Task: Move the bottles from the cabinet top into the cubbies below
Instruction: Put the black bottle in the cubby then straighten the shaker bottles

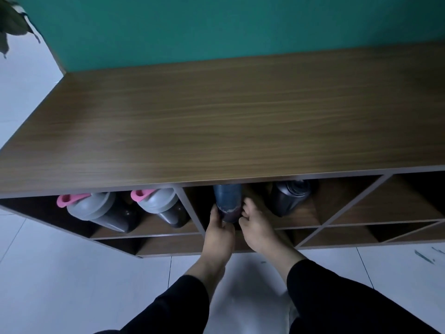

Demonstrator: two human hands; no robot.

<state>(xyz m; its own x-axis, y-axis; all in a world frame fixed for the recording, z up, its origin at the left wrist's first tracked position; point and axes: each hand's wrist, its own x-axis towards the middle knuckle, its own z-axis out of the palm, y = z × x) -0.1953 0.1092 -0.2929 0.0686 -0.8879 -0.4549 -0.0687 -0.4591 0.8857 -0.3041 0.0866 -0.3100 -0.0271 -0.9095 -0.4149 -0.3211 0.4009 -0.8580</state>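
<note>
A dark blue bottle (228,201) with a worn lower band stands in the middle upper cubby, its top hidden under the wooden cabinet top (216,121). My left hand (220,227) grips its left side and my right hand (255,225) holds its right side near the base. A black bottle (290,196) stands in the same cubby to the right. Two grey-lidded shaker bottles with pink caps, one (96,209) and the other (160,204), sit in the left cubby. No bottle shows on the cabinet top.
The cabinet stands against a teal wall (216,27) on a white tiled floor (60,285). Lower cubbies (168,244) and right-hand cubbies (356,203) with diagonal dividers hold nothing visible. Plant leaves (12,22) hang at the top left.
</note>
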